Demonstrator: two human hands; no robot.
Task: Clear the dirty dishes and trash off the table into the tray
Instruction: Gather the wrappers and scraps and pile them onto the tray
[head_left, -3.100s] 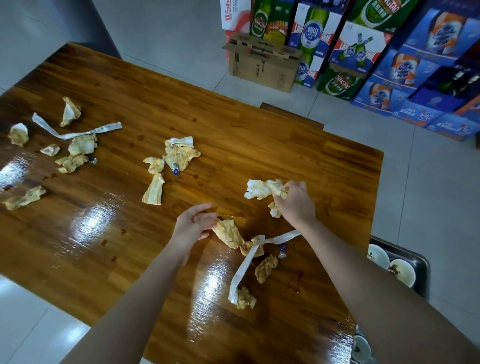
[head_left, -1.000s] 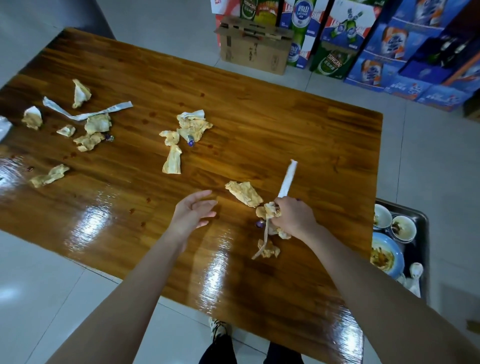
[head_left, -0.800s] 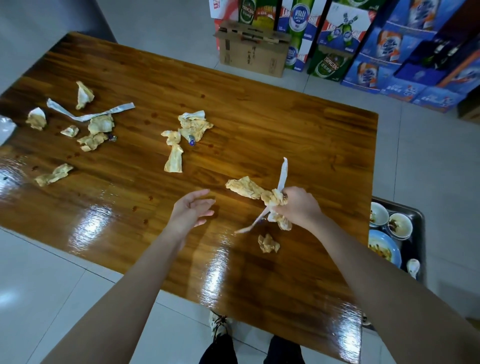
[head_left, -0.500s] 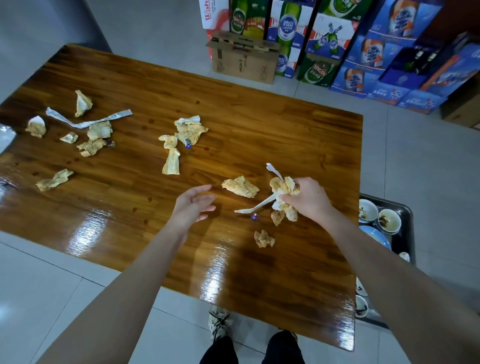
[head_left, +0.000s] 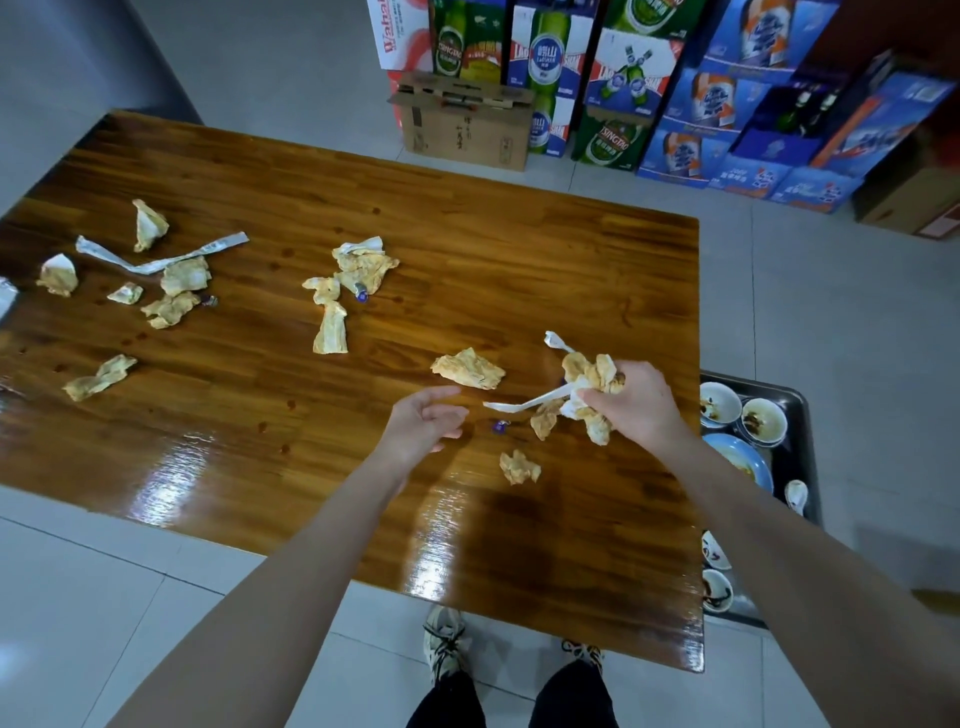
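Step in hand: gathering trash. Right hand (head_left: 636, 410) is closed round a wad of stained napkins (head_left: 592, 376) with a white paper strip (head_left: 519, 404) sticking out of the grip toward the left, held just above the counter (head_left: 467, 249) near its right edge. Left hand (head_left: 423, 423) is empty, fingers loosely spread, hovering beside a flat napkin (head_left: 467, 368).

Loose near the hands: a small crumpled napkin (head_left: 518, 466) and a purple bottle cap (head_left: 500, 426). More napkins lie in a middle cluster (head_left: 358, 270) and a far-left cluster (head_left: 171, 286), well apart from the hands.

The tray (head_left: 807, 452) sits low, just beside the counter's right edge, and already holds dirty bowls (head_left: 719, 405) and a plate, so the dishes look done and the trash is only partly cleared.

Next move, my judgement: left hand takes the flat napkin, or right hand swings over the edge and drops the wad into the tray. The full fist leaves little room for more, and the trailing strip may slip out.
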